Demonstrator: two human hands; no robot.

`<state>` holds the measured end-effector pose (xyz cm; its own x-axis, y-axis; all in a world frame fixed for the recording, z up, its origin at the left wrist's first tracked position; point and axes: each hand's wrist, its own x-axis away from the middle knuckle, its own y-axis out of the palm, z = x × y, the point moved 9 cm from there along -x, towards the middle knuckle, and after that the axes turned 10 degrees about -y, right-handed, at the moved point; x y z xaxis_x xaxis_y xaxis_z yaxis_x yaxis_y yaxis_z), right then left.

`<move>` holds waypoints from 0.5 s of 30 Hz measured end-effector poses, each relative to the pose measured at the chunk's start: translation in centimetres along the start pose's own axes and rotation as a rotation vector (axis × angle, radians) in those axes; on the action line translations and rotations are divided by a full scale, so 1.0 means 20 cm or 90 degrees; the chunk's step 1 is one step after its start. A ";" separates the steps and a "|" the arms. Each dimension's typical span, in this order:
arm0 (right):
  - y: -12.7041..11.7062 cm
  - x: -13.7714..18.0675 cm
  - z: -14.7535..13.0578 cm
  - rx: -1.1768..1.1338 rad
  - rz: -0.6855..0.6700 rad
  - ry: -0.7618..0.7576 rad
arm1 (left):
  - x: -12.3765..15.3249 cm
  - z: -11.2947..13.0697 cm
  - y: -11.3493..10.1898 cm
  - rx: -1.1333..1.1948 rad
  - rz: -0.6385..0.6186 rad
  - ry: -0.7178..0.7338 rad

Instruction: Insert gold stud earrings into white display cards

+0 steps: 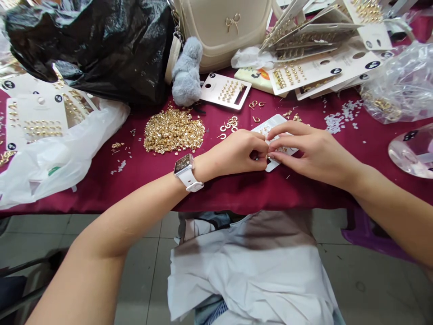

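- Both hands meet over a white earring card, to the right of the heap of small gold earring backs, which serves as landmark below.
- Left hand, a smartwatch on its wrist: fingers curled inward, thumb and forefinger brought together at the card. Whether they grip its edge or a small part is hidden.
- Right hand: fingers arched and gathered, tips meeting the left fingertips above the card. It seems to pinch something tiny, but I cannot tell what.
- Progress on this card looks partial: gold pieces show on it between the fingers, yet the hands cover much of its face, so the number fitted cannot be read.
- Apparently left over: loose gold hoop earrings just right of the heap, and the heap itself, which is large.
- Apparently done: a card with rows of gold earrings behind and right of the heap, a stack of loaded earring cards farther right, and more loaded cards well left of it.
- Small white bits lie scattered far right of the heap, on the maroon tablecloth.
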<state>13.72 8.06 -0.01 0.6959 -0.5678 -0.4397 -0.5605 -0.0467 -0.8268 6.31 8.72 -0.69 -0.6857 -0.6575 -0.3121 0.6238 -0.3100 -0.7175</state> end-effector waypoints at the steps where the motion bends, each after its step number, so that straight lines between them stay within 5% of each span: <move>1: 0.00 0.00 0.00 0.000 -0.001 0.002 | 0.00 0.00 0.00 -0.003 -0.005 -0.009; 15: 0.01 -0.01 -0.02 0.035 -0.021 -0.026 | -0.01 -0.03 0.03 -0.022 -0.023 -0.023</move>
<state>13.38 7.86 -0.05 0.7314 -0.5331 -0.4252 -0.5124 -0.0184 -0.8585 6.53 9.03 -1.34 -0.6934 -0.6705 -0.2637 0.5853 -0.3109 -0.7488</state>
